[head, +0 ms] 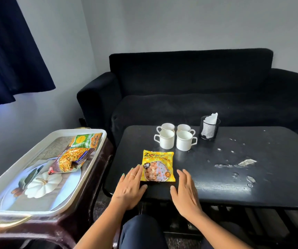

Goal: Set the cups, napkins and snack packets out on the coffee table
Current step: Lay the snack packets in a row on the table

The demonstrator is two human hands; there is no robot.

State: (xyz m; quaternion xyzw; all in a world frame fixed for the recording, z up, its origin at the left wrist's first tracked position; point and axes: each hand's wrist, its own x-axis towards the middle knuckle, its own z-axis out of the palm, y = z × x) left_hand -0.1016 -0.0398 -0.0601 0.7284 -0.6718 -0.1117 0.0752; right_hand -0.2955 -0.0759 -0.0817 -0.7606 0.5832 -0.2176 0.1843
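Packet flat on desk, between left hand and right hand, both grips wide, holding nothing. Next, probably: fetching two more packets off tray.

Four white cups with handles stand upright in a close square near the far edge of the black coffee table. Just to their right, a white napkin sticks up from a black mesh holder. A yellow soya chunks packet lies flat on the table's near side. A green packet and an orange-brown packet lie on the white tray at the left.
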